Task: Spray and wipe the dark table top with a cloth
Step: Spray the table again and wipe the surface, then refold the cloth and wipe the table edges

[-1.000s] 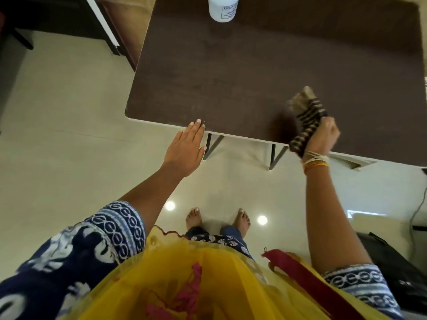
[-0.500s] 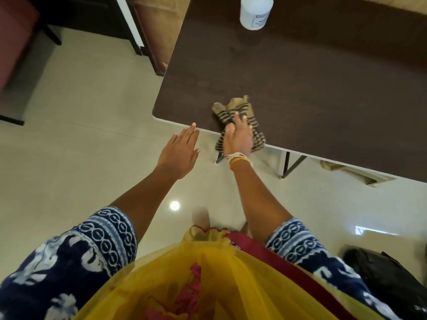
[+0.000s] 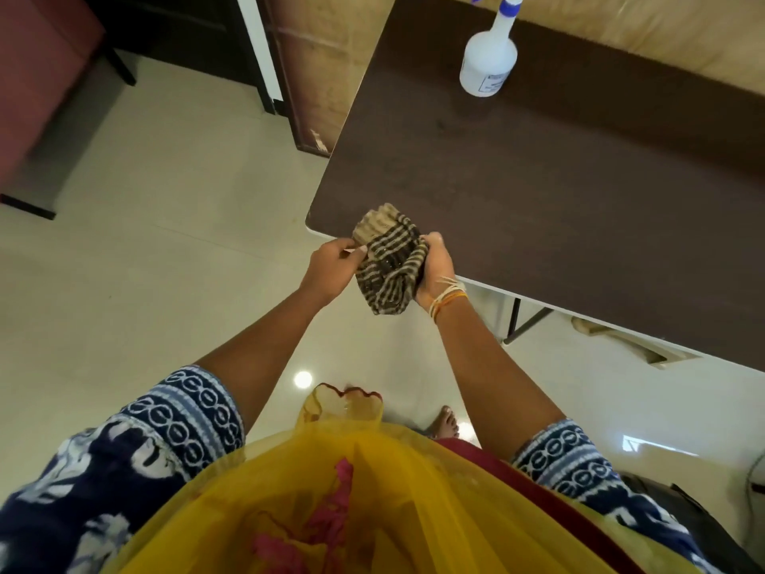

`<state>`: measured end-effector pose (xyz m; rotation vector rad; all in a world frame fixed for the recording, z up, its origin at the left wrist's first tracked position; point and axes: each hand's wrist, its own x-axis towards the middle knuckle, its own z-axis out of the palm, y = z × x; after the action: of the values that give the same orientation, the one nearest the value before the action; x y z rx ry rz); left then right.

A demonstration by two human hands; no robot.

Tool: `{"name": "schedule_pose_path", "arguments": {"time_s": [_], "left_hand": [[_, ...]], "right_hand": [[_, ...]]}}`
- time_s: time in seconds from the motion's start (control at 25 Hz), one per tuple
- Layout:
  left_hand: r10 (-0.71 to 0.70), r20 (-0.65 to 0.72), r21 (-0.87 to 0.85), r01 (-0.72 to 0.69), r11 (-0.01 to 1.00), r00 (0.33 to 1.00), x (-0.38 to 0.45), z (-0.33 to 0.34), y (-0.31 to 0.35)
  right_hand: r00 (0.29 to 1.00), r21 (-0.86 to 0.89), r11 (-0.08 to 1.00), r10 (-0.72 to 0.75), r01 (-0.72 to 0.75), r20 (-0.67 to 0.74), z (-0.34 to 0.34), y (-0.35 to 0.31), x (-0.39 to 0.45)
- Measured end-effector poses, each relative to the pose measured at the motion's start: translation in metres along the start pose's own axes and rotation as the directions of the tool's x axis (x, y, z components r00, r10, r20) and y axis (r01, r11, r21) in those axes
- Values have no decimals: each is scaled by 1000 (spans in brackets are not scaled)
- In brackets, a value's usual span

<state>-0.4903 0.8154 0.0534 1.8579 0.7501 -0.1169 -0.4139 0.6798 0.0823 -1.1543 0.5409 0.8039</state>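
Note:
The dark brown table top (image 3: 538, 192) fills the upper right, its near left corner just beyond my hands. A bunched brown-and-beige striped cloth (image 3: 389, 263) is lifted off the table at that corner. My right hand (image 3: 434, 267) grips the cloth's right side, and my left hand (image 3: 333, 265) pinches its left edge. A white spray bottle (image 3: 488, 64) with a blue nozzle stands upright near the table's far edge, well beyond both hands.
A wooden panel (image 3: 327, 76) stands against the table's left end, with dark furniture legs (image 3: 120, 68) farther left. Pale glossy floor tiles (image 3: 165, 250) spread on the left. Metal table legs (image 3: 517, 325) show under the near edge. A black bag (image 3: 703, 528) lies at the lower right.
My right hand swept the cloth leftward along the near edge, then lifted it off the table. My left hand moved in from open and took hold of the cloth's left edge.

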Motion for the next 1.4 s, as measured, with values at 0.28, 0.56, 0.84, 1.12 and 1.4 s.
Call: {"name": "schedule_pose_path", "arguments": {"time_s": [0.28,0.56,0.84,1.12,1.4], "left_hand": [[-127,474,-676,452,582,871,13,26,92],[-183,307,-742,355,568,934,96,61,139],[-319,202,-778,350,522,926,184,56,182],[-332,109,-727,303,616,937,229,38,195],[-375,117,-756,327,566,920,233,16,182]], "right_hand": [[1000,150,989,19,-16,-21,-23,-57,0],[964,-438,869,-267,231,-20,-17,-153,76],[824,-642,649,-564,408,-46,12,-284,172],[779,-751,392,-574,531,251,31,-339,244],[839,-558,641,-496,527,223,36,-300,201]]}}
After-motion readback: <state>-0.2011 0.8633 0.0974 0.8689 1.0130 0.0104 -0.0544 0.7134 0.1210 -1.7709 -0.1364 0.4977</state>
